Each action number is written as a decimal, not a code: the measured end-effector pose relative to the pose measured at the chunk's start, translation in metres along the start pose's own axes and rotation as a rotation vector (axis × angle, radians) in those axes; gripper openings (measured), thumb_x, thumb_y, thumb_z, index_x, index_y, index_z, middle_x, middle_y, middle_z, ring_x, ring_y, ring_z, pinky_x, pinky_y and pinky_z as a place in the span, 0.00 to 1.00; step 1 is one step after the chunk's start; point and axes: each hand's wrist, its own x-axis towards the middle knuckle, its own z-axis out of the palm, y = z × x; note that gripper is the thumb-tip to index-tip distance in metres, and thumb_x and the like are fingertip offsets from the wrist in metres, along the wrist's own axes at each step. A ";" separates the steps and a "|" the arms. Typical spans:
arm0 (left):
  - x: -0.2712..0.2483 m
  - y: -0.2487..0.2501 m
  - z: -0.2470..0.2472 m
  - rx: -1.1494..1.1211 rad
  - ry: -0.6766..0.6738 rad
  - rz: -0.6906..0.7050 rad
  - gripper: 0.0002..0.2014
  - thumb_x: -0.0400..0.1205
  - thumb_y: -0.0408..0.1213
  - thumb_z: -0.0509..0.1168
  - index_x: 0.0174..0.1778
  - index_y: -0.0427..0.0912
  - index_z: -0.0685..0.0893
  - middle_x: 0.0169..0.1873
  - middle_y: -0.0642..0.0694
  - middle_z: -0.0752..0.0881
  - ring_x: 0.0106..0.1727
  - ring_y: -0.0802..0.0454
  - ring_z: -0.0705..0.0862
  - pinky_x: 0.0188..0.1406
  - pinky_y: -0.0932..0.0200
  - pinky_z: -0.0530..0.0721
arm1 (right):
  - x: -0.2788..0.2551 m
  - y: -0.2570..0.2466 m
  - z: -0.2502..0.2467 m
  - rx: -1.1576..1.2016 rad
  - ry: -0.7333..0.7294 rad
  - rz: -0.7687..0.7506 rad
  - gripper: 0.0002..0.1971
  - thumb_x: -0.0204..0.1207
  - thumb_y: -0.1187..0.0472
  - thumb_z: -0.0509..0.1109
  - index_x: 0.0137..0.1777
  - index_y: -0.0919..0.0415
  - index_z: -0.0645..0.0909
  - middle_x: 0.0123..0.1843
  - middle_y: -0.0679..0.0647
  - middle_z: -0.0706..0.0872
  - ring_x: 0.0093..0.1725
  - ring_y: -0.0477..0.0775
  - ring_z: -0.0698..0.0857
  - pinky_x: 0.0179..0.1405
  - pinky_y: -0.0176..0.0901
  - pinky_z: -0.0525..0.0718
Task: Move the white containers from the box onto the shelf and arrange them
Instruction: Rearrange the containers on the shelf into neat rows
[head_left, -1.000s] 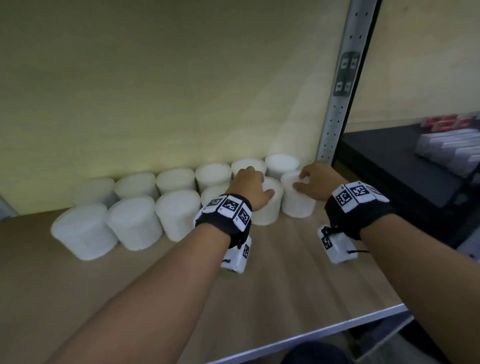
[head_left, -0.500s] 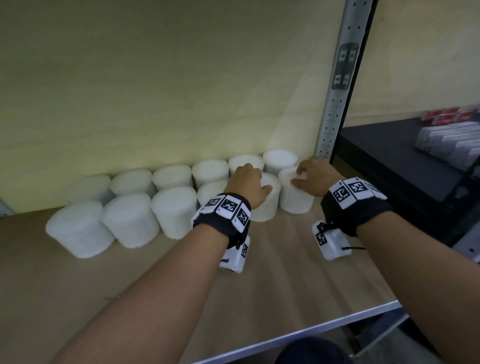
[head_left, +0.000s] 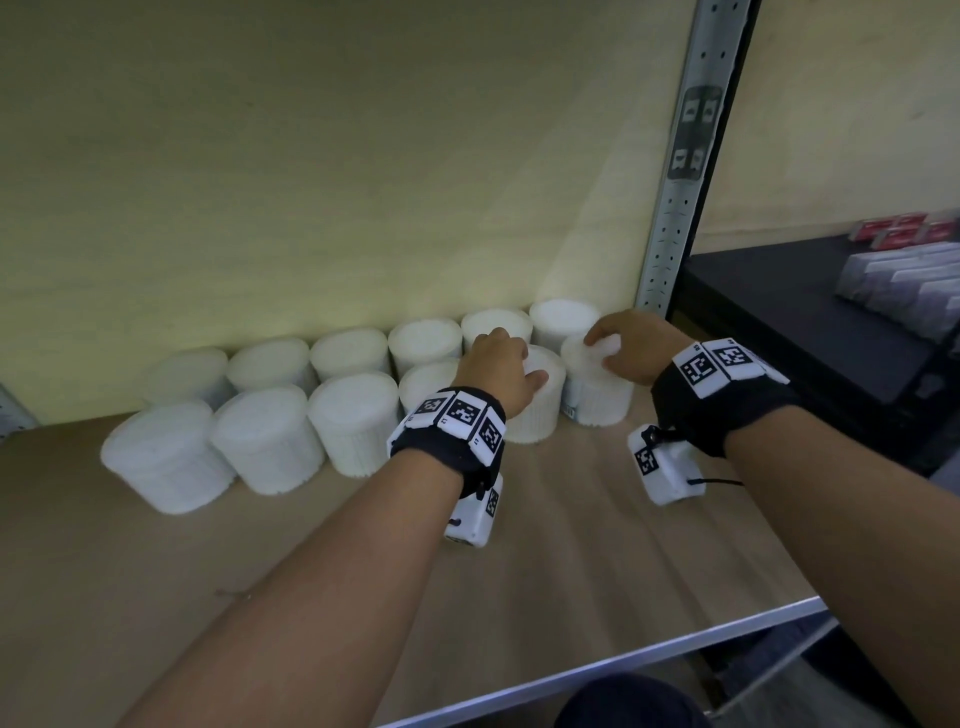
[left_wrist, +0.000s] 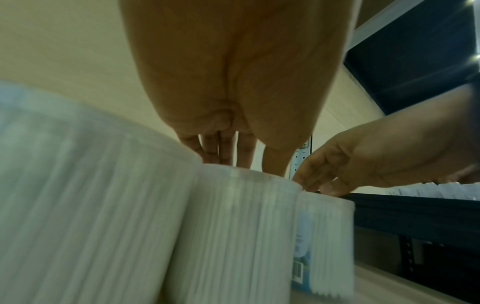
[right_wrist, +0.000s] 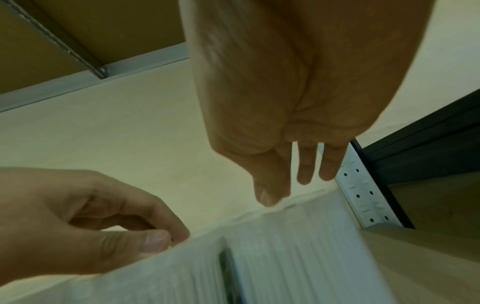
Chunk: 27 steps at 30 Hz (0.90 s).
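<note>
Two rows of white ribbed containers (head_left: 358, 431) stand along the back of the wooden shelf (head_left: 571, 561). My left hand (head_left: 511, 371) reaches over a front-row container (head_left: 540, 415). Its fingers curl down past the far edge and its thumb lies on the lid. That container (left_wrist: 233, 236) fills the left wrist view, with my left fingers (left_wrist: 221, 150) behind its top. My right hand (head_left: 610, 345) is over the rightmost front container (head_left: 597, 405), loosely bent fingertips touching its lid. In the right wrist view my right fingers (right_wrist: 303, 170) hang above that container (right_wrist: 298, 257). No box is in view.
A grey perforated upright (head_left: 675, 208) bounds the shelf just right of the containers. Beyond it a dark shelf (head_left: 810, 322) carries grey and red packs (head_left: 904, 286). The shelf's metal front edge (head_left: 623, 665) runs below my forearms. Bare wood lies in front of the rows.
Both hands stay on the same two front-row containers. My right fingers have shifted a little further onto the lid, and the two containers stand slightly closer to the back row.
</note>
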 end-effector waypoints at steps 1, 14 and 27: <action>0.000 0.000 0.000 0.000 0.000 0.001 0.24 0.82 0.49 0.63 0.70 0.38 0.77 0.68 0.40 0.75 0.70 0.43 0.72 0.70 0.48 0.73 | 0.001 -0.001 0.000 0.013 0.025 0.025 0.15 0.79 0.61 0.65 0.65 0.57 0.80 0.72 0.57 0.77 0.71 0.58 0.76 0.69 0.45 0.74; -0.001 0.000 0.001 -0.009 0.001 -0.005 0.24 0.83 0.48 0.63 0.70 0.38 0.77 0.68 0.39 0.74 0.70 0.42 0.72 0.70 0.47 0.73 | 0.005 -0.002 0.009 -0.133 -0.014 0.122 0.25 0.78 0.47 0.67 0.71 0.59 0.74 0.72 0.59 0.72 0.73 0.65 0.71 0.73 0.61 0.72; 0.000 -0.001 0.003 -0.021 0.015 0.002 0.24 0.82 0.49 0.63 0.69 0.38 0.78 0.67 0.39 0.75 0.70 0.42 0.73 0.69 0.47 0.75 | 0.004 -0.004 0.010 -0.099 0.010 0.114 0.26 0.78 0.44 0.66 0.71 0.60 0.75 0.72 0.62 0.72 0.74 0.64 0.70 0.74 0.57 0.71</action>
